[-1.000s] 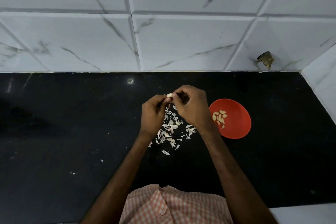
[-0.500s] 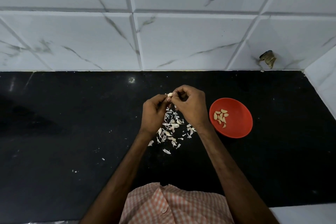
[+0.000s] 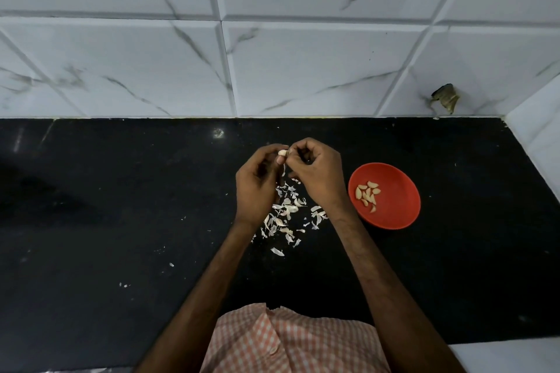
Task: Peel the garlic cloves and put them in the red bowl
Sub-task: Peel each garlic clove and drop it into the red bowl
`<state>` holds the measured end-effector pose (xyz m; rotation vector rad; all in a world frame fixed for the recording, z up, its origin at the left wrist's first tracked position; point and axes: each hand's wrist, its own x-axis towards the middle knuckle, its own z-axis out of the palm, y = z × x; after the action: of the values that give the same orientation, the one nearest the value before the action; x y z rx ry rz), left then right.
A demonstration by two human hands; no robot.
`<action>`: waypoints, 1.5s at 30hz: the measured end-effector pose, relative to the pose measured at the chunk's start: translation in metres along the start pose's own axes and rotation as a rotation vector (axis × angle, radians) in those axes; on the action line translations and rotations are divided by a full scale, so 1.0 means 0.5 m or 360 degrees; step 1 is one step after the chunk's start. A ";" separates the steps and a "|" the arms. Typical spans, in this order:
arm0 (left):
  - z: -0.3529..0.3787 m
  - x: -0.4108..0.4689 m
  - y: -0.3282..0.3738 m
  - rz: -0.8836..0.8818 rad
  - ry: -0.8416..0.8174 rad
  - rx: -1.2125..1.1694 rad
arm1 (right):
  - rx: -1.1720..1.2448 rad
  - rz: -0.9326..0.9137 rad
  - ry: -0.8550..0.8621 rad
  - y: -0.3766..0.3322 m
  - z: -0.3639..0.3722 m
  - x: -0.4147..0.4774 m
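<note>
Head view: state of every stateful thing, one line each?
garlic clove: pinched between both hands, skin strip hanging below.
left hand: pinches the clove.
right hand: pinches the clove.
red bowl: upright on counter, holds peeled cloves.
skins: scattered on counter under the hands.

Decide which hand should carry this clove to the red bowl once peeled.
Right, probably: the right hand is beside the red bowl; the left hand is farther off. Both pinch the garlic clove.
</note>
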<state>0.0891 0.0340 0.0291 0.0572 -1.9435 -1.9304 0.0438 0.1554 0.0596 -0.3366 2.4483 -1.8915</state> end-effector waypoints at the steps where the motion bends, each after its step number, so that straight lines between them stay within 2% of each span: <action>1: 0.002 0.000 0.001 -0.0053 0.0012 -0.0073 | 0.0036 0.0040 0.0003 -0.001 0.002 0.001; 7: 0.009 -0.001 0.009 -0.0566 0.0044 -0.0553 | 0.0185 0.0171 -0.0008 -0.003 0.009 0.000; 15: 0.015 0.005 0.010 -0.0819 0.0093 -0.0866 | 0.0141 0.0185 -0.0024 0.003 0.019 -0.011; 19: 0.017 0.007 0.010 -0.0832 0.0137 -0.0895 | 0.0081 0.0172 -0.0093 0.006 0.015 -0.015; 24: 0.012 0.008 0.002 -0.0859 0.0233 -0.0893 | -0.0188 0.0095 -0.0230 0.011 -0.003 -0.016; 30: 0.017 -0.002 0.010 -0.0651 0.0179 -0.0622 | -0.0121 0.0176 -0.0157 0.010 -0.013 -0.008; 33: 0.021 -0.003 0.007 -0.0575 0.0179 -0.0506 | -0.0155 0.0093 -0.0065 0.013 0.004 -0.012; 39: 0.030 -0.006 0.008 -0.0717 0.0181 -0.0655 | 0.0010 0.0217 -0.0029 0.030 0.021 -0.010; 45: 0.022 -0.001 -0.003 -0.0541 0.0139 -0.0431 | -0.0254 0.0085 -0.0031 0.028 0.019 -0.015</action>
<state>0.0859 0.0446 0.0276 0.4121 -1.6837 -2.3485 0.0502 0.1512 0.0429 -0.2891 2.5748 -1.6690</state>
